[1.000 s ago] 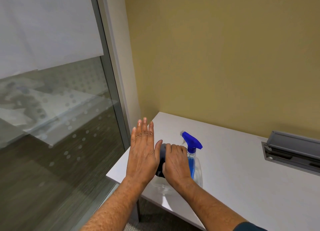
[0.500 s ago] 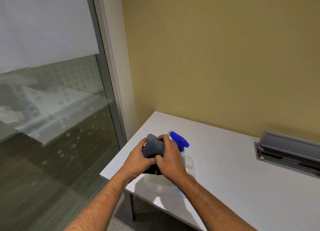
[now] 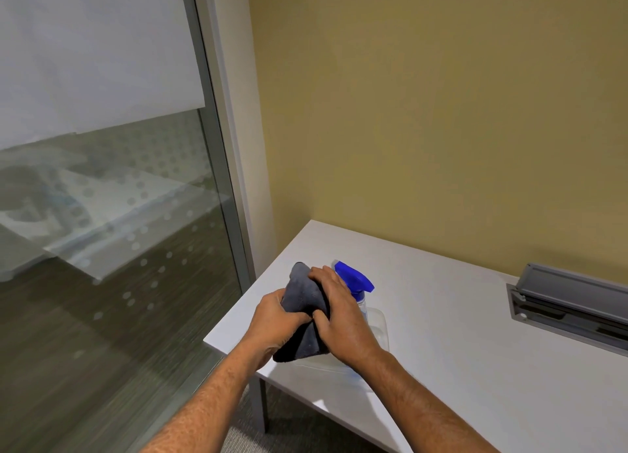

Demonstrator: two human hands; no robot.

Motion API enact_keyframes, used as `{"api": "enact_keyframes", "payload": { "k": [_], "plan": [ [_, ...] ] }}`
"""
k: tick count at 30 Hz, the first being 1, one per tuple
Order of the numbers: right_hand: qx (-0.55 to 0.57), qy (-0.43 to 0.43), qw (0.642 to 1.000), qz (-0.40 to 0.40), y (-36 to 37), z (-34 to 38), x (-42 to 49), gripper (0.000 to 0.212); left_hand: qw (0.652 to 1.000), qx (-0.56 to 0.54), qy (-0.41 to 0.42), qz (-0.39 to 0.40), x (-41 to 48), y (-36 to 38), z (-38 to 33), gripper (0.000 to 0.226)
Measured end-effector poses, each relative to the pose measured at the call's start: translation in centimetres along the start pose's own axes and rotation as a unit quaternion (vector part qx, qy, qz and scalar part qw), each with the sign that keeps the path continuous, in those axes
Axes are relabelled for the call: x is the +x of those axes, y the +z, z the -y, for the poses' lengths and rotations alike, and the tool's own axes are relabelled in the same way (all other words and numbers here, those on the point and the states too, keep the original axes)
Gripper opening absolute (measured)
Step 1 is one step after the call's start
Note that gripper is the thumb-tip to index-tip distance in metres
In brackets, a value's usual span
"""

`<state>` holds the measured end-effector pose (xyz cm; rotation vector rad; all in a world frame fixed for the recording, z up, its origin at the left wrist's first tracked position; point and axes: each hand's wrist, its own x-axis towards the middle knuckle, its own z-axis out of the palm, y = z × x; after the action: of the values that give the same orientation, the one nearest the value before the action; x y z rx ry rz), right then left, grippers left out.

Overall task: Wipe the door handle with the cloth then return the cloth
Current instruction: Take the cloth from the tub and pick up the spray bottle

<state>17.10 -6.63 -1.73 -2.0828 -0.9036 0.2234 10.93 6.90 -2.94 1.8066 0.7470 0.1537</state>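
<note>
1. I am holding the cloth (image 3: 304, 299) with both hands just above the near-left corner of the counter (image 3: 475, 316), over a clear tub (image 3: 379, 327).
2. My left hand (image 3: 275, 320) is closing on the cloth's left edge; my right hand (image 3: 339, 313) is closing on its right side, thumb pressing into a fold. Both are gripping the cloth, neither one spread.
3. The cloth is looking soft, light and limp: dark grey, fuzzy, folding over itself and drooping below my palms. I am judging it not slippery or fragile.
4. Best hold, I am thinking: bunching it into one palm so a padded face stays free to wrap the handle.
5. A spray bottle (image 3: 353, 279) with a blue head is standing just behind my right hand, by the tub.
6. No door handle is showing; a glass panel (image 3: 102, 249) is filling the left.
7. Against half a second ago: I am lifting the cloth a little higher and opening it out, so more of it is showing between my hands. A second ago my left hand was flat and spread, off the cloth.
</note>
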Motion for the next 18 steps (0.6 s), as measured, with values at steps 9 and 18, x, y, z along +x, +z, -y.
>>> {"api": "enact_keyframes", "payload": {
  "k": [9, 18],
  "plan": [
    [0.169, 0.129, 0.966, -0.15, 2.2, 2.0, -2.2, 0.053, 0.948, -0.319, -0.012, 0.018, -1.5, -1.7, -0.7, 0.038],
    [0.157, 0.142, 0.964, -0.159, 1.5, 1.3, -2.9, 0.027, 0.924, -0.376, -0.061, -0.027, -0.8, -2.3, -0.3, 0.048]
  ]
}}
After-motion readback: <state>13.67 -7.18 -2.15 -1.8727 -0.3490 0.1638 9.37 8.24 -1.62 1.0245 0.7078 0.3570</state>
